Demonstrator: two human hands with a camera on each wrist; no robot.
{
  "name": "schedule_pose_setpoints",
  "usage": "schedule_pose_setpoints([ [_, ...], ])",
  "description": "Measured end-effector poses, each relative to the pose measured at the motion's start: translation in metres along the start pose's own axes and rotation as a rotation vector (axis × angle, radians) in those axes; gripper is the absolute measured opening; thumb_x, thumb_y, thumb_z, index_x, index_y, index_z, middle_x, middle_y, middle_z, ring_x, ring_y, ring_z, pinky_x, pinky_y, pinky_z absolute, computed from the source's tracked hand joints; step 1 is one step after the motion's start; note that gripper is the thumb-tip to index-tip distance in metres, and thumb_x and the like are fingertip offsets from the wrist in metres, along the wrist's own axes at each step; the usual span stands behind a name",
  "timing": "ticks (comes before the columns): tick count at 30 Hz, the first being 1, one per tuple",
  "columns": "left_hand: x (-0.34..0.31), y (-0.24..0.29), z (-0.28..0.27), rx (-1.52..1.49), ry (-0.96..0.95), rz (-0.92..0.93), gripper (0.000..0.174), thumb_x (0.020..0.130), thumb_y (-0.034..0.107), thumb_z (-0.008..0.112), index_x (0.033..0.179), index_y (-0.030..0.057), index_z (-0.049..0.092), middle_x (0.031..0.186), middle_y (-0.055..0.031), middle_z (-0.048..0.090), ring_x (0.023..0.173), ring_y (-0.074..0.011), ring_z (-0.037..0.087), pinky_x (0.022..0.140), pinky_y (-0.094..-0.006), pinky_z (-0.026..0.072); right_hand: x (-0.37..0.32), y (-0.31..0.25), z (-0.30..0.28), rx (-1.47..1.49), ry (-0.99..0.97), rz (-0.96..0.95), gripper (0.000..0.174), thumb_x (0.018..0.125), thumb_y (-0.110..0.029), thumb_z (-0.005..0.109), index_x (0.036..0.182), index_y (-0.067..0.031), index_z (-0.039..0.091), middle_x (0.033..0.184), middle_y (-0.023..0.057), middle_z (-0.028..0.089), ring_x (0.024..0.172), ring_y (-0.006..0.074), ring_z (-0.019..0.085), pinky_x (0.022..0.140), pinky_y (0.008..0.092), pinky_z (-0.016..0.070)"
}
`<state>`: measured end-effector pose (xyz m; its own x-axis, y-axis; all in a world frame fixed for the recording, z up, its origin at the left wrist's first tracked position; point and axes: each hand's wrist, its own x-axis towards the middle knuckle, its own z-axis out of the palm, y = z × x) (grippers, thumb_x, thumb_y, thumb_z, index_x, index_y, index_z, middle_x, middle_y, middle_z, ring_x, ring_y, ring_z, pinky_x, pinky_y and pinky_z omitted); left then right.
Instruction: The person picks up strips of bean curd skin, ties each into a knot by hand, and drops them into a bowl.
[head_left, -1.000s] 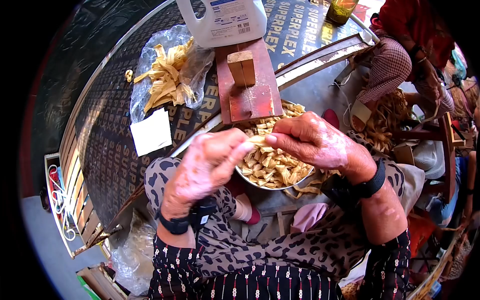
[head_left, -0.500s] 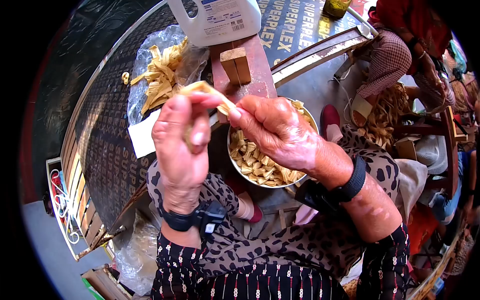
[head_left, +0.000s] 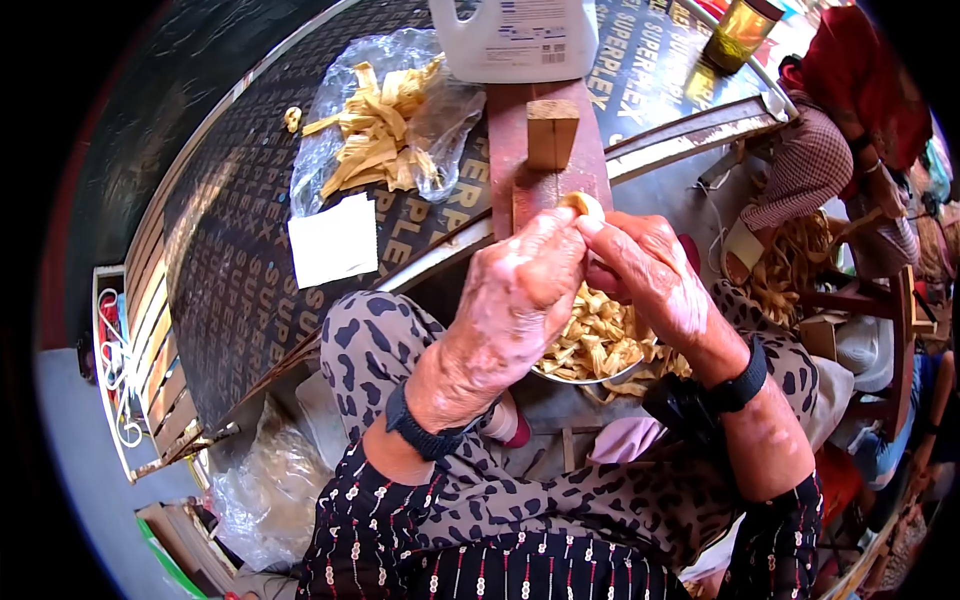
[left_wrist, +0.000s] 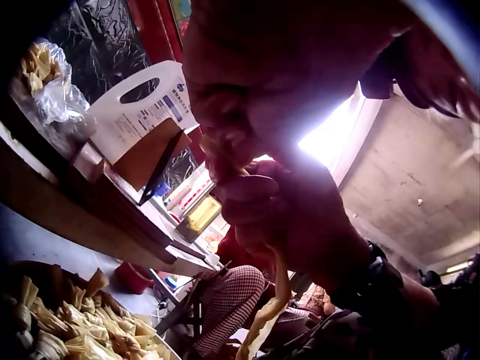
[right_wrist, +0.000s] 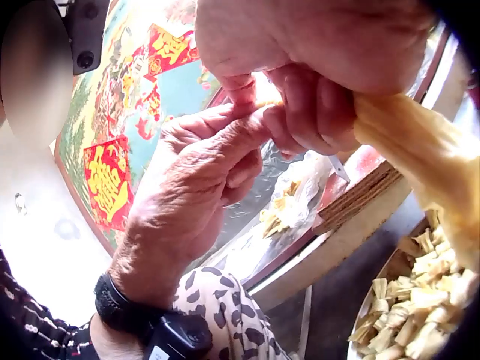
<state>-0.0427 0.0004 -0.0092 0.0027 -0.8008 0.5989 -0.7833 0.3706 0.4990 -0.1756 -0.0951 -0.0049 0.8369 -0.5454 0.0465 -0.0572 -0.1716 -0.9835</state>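
Observation:
Both hands meet over the front of the red wooden bench point(head_left: 508, 135), working a soft, pale yellow strip point(head_left: 582, 205). My left hand point(head_left: 515, 300) pinches it between thumb and fingers. Fingertips nearly against the left's, my right hand point(head_left: 660, 275) grips the same strip; in the right wrist view a long tail of the strip point(right_wrist: 420, 146) hangs from its curled fingers. Fingers hide the strip's middle. Below the hands stands a round metal basin point(head_left: 592, 381), partly covered by them, full of short knotted yellow pieces point(right_wrist: 409, 307).
An upright wooden block point(head_left: 552, 135) and a white plastic jug point(head_left: 525, 45) stand on the bench. On the lettered board to the left lie loose yellow strips point(head_left: 380, 130) on clear plastic and a white paper square point(head_left: 333, 240). Another person point(head_left: 810, 180) sits at the right.
Earlier the hands were lower over the basin, then raised to the left with the strip bent between them. Now they are close together before the wooden block, the strip bunched at the fingertips.

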Motion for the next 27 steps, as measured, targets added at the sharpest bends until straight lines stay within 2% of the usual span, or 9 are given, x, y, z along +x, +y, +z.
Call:
schedule_pose_setpoints([
  [6, -0.004, 0.005, 0.0, 0.005, -0.008, -0.078, 0.018, 0.073, -0.006, 0.062, 0.091, -0.0046, 0.06, 0.091, -0.0182, 0.061, 0.084, -0.0321, 0.063, 0.071, -0.0341, 0.0522, -0.002, -0.009, 0.003, 0.131, -0.01, 0.239, 0.039, 0.096, -0.028, 0.042, 0.078, 0.0048, 0.054, 0.062, 0.0037, 0.051, 0.056, 0.0084, 0.041, 0.051, 0.0273, 0.0369],
  [8, -0.005, 0.004, -0.001, 0.135, 0.103, 0.1, 0.02, 0.069, -0.005, 0.067, 0.088, -0.004, 0.062, 0.09, -0.0163, 0.062, 0.081, -0.0298, 0.064, 0.068, -0.034, 0.0531, -0.004, -0.013, 0.006, 0.16, -0.003, 0.19, 0.038, 0.097, -0.028, 0.041, 0.082, 0.0041, 0.056, 0.066, 0.001, 0.051, 0.06, 0.0058, 0.042, 0.053, 0.0247, 0.0378],
  [12, 0.001, 0.006, -0.004, 0.008, 0.301, 0.092, 0.023, 0.068, -0.002, 0.071, 0.09, -0.0009, 0.063, 0.087, -0.0133, 0.061, 0.073, -0.0237, 0.064, 0.061, -0.0308, 0.0536, -0.003, -0.018, 0.01, 0.246, 0.142, 0.161, 0.034, 0.097, -0.027, 0.044, 0.085, 0.0018, 0.058, 0.066, -0.001, 0.051, 0.06, 0.0047, 0.043, 0.051, 0.0219, 0.0368],
  [14, 0.003, 0.013, -0.009, -0.073, 0.321, -0.114, 0.021, 0.069, -0.001, 0.074, 0.087, 0.0037, 0.065, 0.086, -0.0094, 0.062, 0.075, -0.0185, 0.063, 0.065, -0.0274, 0.0516, -0.003, -0.016, 0.011, 0.276, 0.176, 0.144, 0.033, 0.096, -0.027, 0.045, 0.083, 0.0008, 0.056, 0.064, -0.0021, 0.048, 0.058, 0.0041, 0.042, 0.05, 0.0208, 0.0355],
  [16, 0.001, 0.009, -0.005, -0.416, 0.372, -0.323, 0.017, 0.072, 0.001, 0.073, 0.086, 0.0025, 0.065, 0.086, -0.0066, 0.063, 0.076, -0.0145, 0.062, 0.069, -0.0239, 0.0494, -0.004, -0.017, 0.012, 0.224, 0.228, 0.103, 0.032, 0.097, -0.028, 0.045, 0.082, -0.0011, 0.055, 0.061, -0.0025, 0.046, 0.055, 0.0039, 0.041, 0.047, 0.0214, 0.0335],
  [18, 0.001, 0.014, -0.007, -0.988, 0.359, -0.711, 0.016, 0.077, 0.003, 0.071, 0.091, -0.0011, 0.063, 0.087, -0.0044, 0.064, 0.075, -0.0087, 0.06, 0.07, -0.0189, 0.0481, -0.006, -0.022, 0.009, 0.145, 0.193, 0.073, 0.03, 0.097, -0.026, 0.044, 0.086, -0.0012, 0.055, 0.061, -0.0023, 0.046, 0.054, 0.0041, 0.041, 0.047, 0.0215, 0.0335],
  [23, -0.002, 0.001, -0.004, -1.433, 0.373, -0.934, 0.028, 0.08, 0.002, 0.067, 0.105, -0.0009, 0.055, 0.091, -0.0047, 0.063, 0.072, -0.0078, 0.06, 0.067, -0.0185, 0.0506, -0.008, -0.022, 0.009, 0.09, 0.181, 0.028, 0.025, 0.097, -0.021, 0.042, 0.096, -0.0005, 0.056, 0.06, -0.0014, 0.045, 0.053, 0.005, 0.041, 0.047, 0.0239, 0.035],
  [26, -0.001, 0.002, -0.003, -1.494, 0.407, -1.022, 0.031, 0.08, 0.001, 0.066, 0.109, 0.0001, 0.052, 0.091, -0.0048, 0.062, 0.073, -0.0087, 0.061, 0.068, -0.0187, 0.0514, -0.009, -0.022, 0.008, 0.015, 0.125, -0.034, 0.022, 0.096, -0.017, 0.041, 0.097, -0.0001, 0.056, 0.058, 0.0027, 0.048, 0.051, 0.009, 0.046, 0.047, 0.0274, 0.0373],
  [27, -0.002, 0.001, -0.002, -1.493, 0.408, -1.022, 0.031, 0.08, 0.001, 0.066, 0.109, 0.0001, 0.052, 0.091, -0.0048, 0.062, 0.073, -0.0087, 0.061, 0.068, -0.0187, 0.0514, -0.009, -0.021, 0.008, -0.035, 0.111, -0.014, 0.021, 0.096, -0.016, 0.041, 0.097, -0.0001, 0.055, 0.059, 0.0061, 0.05, 0.05, 0.0146, 0.049, 0.048, 0.0299, 0.0386],
])
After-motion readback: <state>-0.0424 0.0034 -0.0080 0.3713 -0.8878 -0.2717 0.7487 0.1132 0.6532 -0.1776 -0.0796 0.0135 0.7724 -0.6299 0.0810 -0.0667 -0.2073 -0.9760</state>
